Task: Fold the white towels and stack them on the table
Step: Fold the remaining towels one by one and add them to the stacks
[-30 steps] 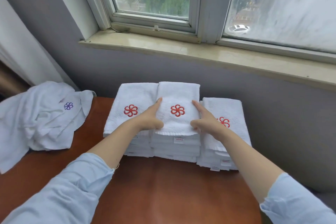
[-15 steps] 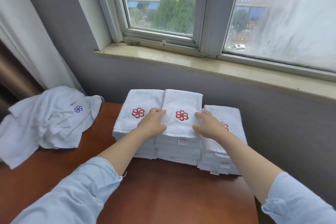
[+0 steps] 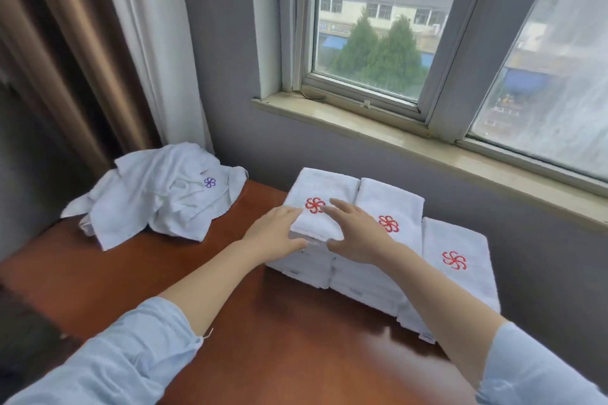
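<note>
Three stacks of folded white towels stand side by side on the reddish-brown table (image 3: 230, 306), close to the grey wall (image 3: 362, 158) under the window sill (image 3: 394, 128): the left stack (image 3: 304, 268), the middle stack (image 3: 391, 204) and the right stack (image 3: 460, 240), each touching its neighbour. Every top piece lies flat with its long axis running from the near edge toward the wall and its short ends near and far. A red flower mark (image 3: 315, 205) faces up on each one. Both forearms reach forward from pale blue sleeves (image 3: 131, 358) to the top towel (image 3: 324, 187) of the left stack. The left hand (image 3: 274, 235) lies palm down on its near left corner, fingers straight and together, thumb along the near edge. The right hand (image 3: 358, 233) is palm down over its right side, where it meets the middle stack, with fingers straight and slightly spread; motion blur hides whether it presses the cloth. Neither hand grips anything. Far left on the table a heap of loose towels (image 3: 158, 197) lies crumpled, one showing a purple flower mark (image 3: 209, 182), with a brown curtain (image 3: 65, 59) hanging behind it.
</note>
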Demonstrator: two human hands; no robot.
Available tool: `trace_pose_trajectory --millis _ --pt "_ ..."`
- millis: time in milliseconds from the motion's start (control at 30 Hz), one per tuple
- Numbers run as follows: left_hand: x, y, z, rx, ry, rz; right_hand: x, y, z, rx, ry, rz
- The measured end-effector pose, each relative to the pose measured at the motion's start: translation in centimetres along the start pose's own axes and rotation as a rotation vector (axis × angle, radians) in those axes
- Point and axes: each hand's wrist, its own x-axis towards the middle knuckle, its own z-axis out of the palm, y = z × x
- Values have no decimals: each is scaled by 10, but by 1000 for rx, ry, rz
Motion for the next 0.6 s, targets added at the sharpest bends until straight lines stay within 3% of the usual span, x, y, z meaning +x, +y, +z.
trace_pose_trajectory --millis 267,600 --pt "-64 -124 -68 -24 79 -195 75 -130 17 11 -32 -118" --pt "-123 -300 -151 6 88 -267 172 -285 69 75 28 -143"
